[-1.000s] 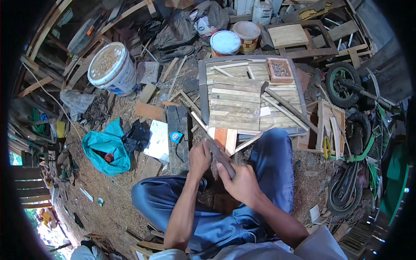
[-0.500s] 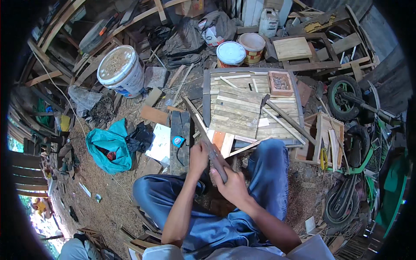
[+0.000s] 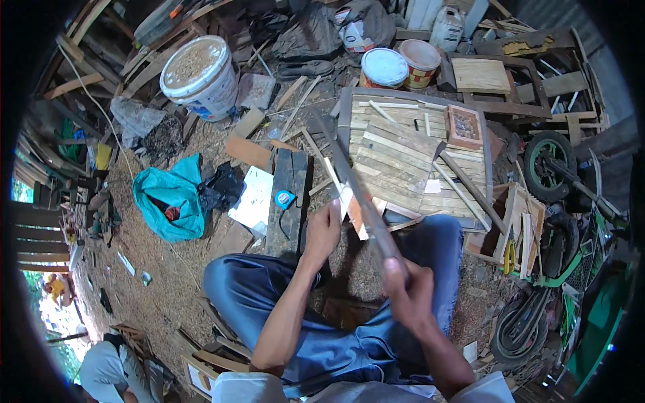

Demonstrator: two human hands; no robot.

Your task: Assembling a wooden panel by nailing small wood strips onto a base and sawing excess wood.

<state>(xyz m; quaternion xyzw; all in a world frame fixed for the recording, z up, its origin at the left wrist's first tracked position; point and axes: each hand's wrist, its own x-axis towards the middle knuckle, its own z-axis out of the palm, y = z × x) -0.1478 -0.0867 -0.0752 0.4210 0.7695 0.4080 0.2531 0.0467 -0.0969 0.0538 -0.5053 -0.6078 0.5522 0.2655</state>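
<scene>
- Your right hand (image 3: 411, 290) is wrapped tight round the handle end of a long dark blade (image 3: 356, 185), looks like a machete or big knife. Fingers fully curled, no gap showing. The hand is a bit blurred, so you can't make out the exact grip.
- The blade's long axis runs from that fist up and to the left, away from you, with its tip ending out by the slatted wooden panel (image 3: 416, 158) on the ground ahead.
- Your left hand (image 3: 324, 232) sits just left of the blade, over the gap between your knees. Fingers are closed in on a pale wooden strip (image 3: 355, 213) with an orange-ish face, pinching it near its lower end.
- The relation that matters: the strip lies right beside the blade's mid-section, nearly parallel with it, touching or all but touching. I can't tell for sure if the edge is actually biting into the wood.
- The left fingers are the ones nearer the cutting edge, just to its left.
- Round about: a dark plank (image 3: 287, 201) lies on the dirt left of your left hand, with a small round blue tape measure (image 3: 284, 198) on it. A teal bag (image 3: 168, 201) is further left, and a white bucket (image 3: 195, 74) of sawdust stands well off up top.
- Your legs in blue trousers (image 3: 269, 295) frame the work spot on either side.
</scene>
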